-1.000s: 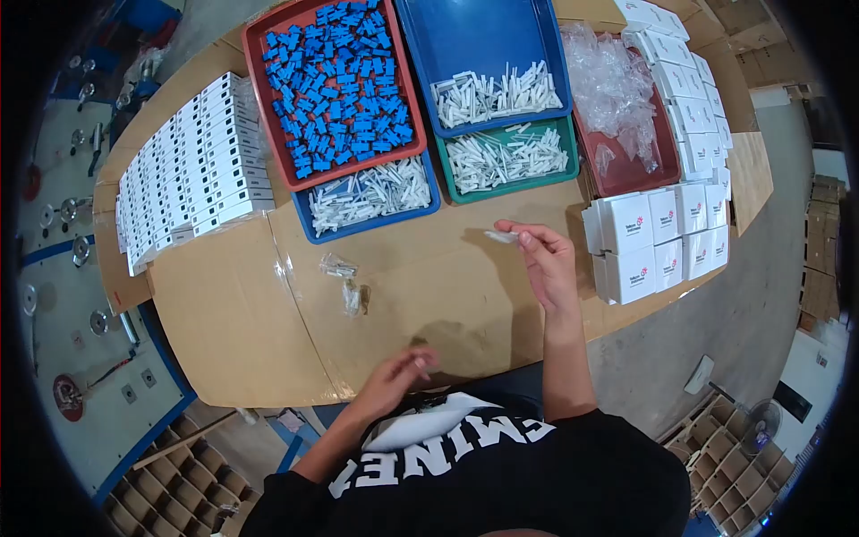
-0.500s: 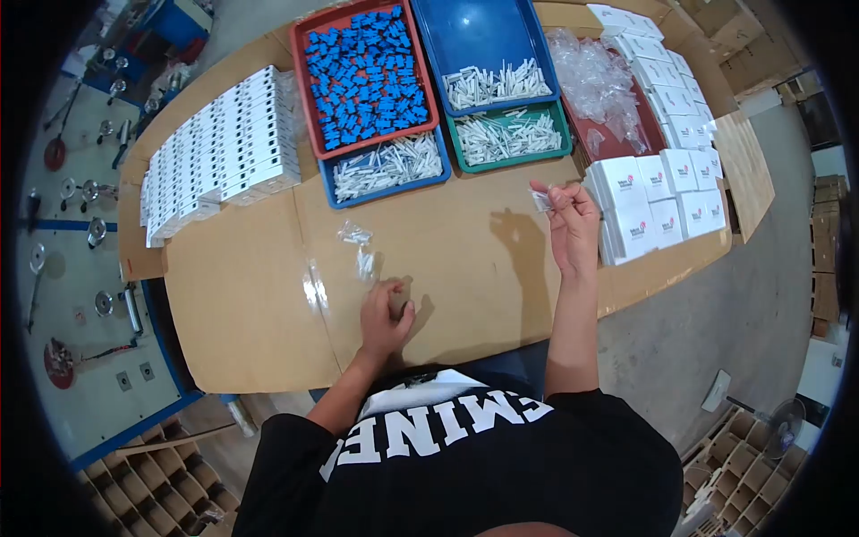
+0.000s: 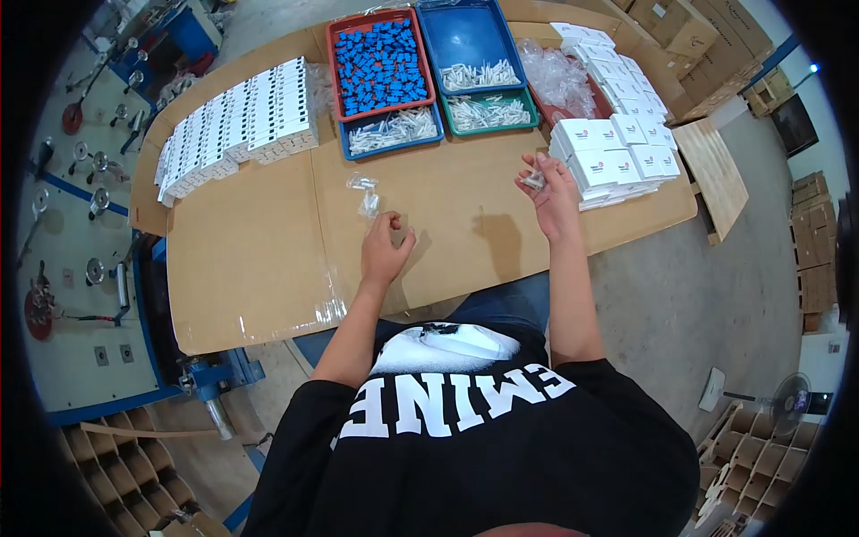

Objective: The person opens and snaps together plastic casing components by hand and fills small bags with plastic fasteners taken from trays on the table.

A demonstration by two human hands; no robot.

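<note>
Pinching a small pale piece [image 3: 534, 181] in the right hand [image 3: 559, 204]; left of centre, holding the nearer left hand [image 3: 385, 255], thumb parted, just below a clear bag [image 3: 369, 204] lying lengthwise up-frame.

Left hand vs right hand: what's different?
The right hand pinches a small pale piece; the left hand shows nothing in its grip. The left hand is near the small clear packets; the right hand is near the stacked white boxes. Both are bare, fingers curled.
</note>
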